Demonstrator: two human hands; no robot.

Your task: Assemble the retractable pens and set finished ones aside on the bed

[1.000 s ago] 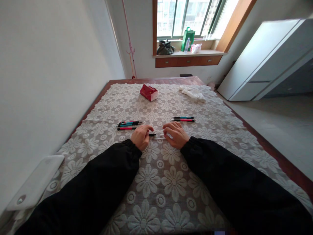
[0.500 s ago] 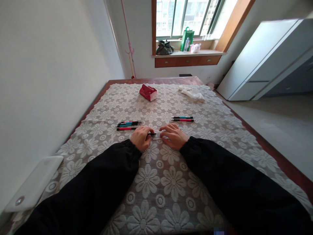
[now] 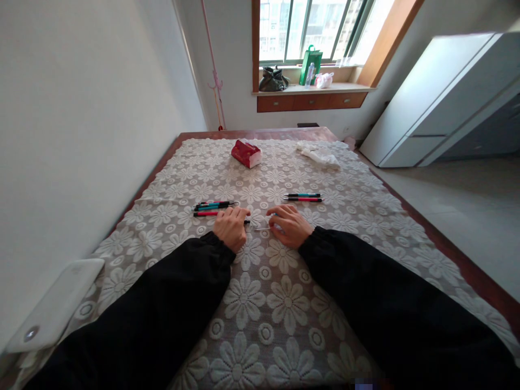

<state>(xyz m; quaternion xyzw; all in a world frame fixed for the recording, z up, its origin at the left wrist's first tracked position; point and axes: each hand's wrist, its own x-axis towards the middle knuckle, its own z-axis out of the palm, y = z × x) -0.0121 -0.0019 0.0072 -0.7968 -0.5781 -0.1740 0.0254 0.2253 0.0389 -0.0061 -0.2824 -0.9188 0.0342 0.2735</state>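
Black pen barrel (image 3: 246, 221) pokes from the closed left hand (image 3: 230, 227); right hand (image 3: 287, 225), curled, hides a thin clear piece (image 3: 262, 228). Beside them: 3 pens (image 3: 213, 208) left, 2 pens (image 3: 303, 197) right.

I see a dark pen barrel (image 3: 246, 221) lying flat on the lace-covered tabletop (image 3: 284, 303), its thin pale refill (image 3: 262, 228) just beside it.
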